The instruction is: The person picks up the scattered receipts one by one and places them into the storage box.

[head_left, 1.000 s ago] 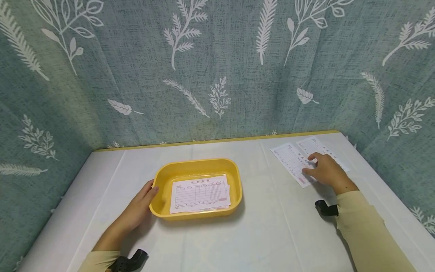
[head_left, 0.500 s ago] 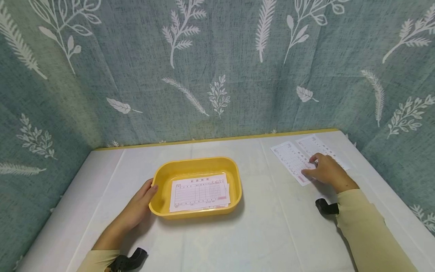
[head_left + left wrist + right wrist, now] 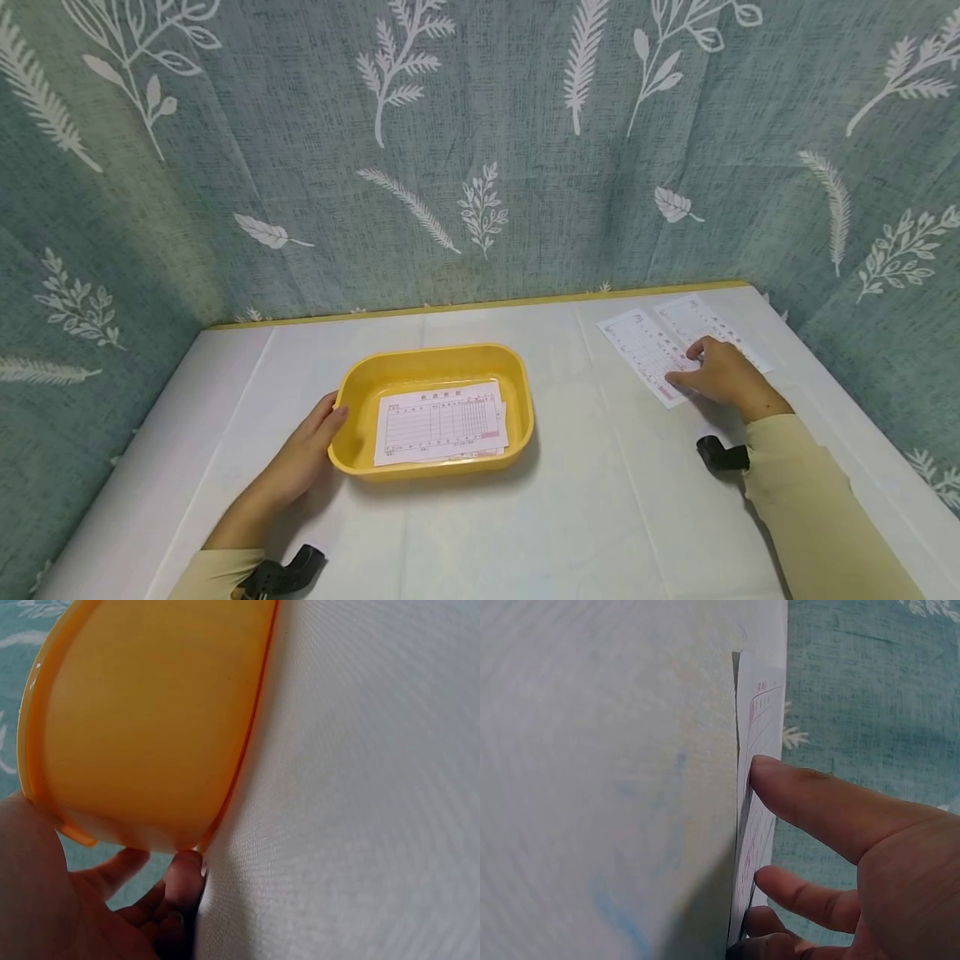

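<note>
In the head view my left hand [image 3: 300,458] holds the left end of a yellow plastic tray [image 3: 435,367], its thumb over the rim. Fingers lie against the outside of the tray [image 3: 150,727] in the left wrist view. Printed receipt slips [image 3: 441,423] lie overlapped inside it. At the right, my right hand [image 3: 723,383] rests over two more slips: a nearer slip [image 3: 637,342] and a farther slip [image 3: 686,315]. In the right wrist view, the thumb [image 3: 802,799] and a finger touch the slip [image 3: 761,712], apart from each other. Part of the slips is hidden under the hand.
A white cloth covers the table [image 3: 570,517], with a yellow strip [image 3: 465,307] along its back edge. Green leaf-patterned curtains [image 3: 300,150] stand behind and at both sides. Black wrist camera mounts [image 3: 723,455] show below both hands.
The view has shifted very slightly. Both hands, the tray and the slips keep nearly the same places; the right thumb and finger stay on the slips.
</note>
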`<state>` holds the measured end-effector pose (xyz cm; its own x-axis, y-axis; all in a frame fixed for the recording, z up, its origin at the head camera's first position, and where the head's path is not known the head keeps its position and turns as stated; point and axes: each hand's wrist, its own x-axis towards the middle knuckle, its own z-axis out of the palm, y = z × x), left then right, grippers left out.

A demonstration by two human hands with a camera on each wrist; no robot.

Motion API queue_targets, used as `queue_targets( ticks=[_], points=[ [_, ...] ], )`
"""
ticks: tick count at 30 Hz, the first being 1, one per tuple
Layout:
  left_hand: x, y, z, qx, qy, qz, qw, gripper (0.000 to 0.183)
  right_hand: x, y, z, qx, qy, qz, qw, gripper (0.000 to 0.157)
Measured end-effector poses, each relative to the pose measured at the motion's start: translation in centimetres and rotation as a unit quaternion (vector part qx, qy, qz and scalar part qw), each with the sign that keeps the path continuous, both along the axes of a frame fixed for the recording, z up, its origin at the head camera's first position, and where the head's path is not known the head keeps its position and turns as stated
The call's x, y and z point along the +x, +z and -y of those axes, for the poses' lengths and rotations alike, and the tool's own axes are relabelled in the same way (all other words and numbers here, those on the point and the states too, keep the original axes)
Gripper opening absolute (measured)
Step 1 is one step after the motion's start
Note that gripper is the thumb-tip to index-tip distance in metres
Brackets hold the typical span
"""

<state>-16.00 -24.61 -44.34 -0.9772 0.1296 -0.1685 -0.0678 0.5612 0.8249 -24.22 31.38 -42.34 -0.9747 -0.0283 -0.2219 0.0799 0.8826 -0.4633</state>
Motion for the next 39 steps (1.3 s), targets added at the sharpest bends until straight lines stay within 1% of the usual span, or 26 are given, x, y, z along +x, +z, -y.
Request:
queue_targets(
  ticks=[12,20,24,32,39],
  points=[
    [0.15,0.16,-0.08,-0.011,0.006,0.008,0.9999,0.061,-0.08,-0.06,0.12,-0.008,-0.008,0.007,1.0,0.064],
    [0.26,0.06,-0.03,-0.007,0.004,0.005,1.0,0.061,0.0,-0.34,0.06,-0.017,0.004,-0.009,1.0,0.055],
    [0.08,0.06,-0.07,-0.01,0.004,0.0,0.9999,0.061,0.06,-0.23,0.04,-0.027,0.001,-0.011,1.0,0.051],
    [0.1,0.23,-0.16,-0.015,0.008,0.003,0.9998,0.061,0.12,0.05,0.22,-0.026,-0.009,0.005,1.0,0.055],
    [0.14,0.12,-0.11,-0.006,0.009,0.01,0.9999,0.061,0.15,0.05,0.51,-0.027,-0.01,0.0,1.0,0.058]
  ],
)
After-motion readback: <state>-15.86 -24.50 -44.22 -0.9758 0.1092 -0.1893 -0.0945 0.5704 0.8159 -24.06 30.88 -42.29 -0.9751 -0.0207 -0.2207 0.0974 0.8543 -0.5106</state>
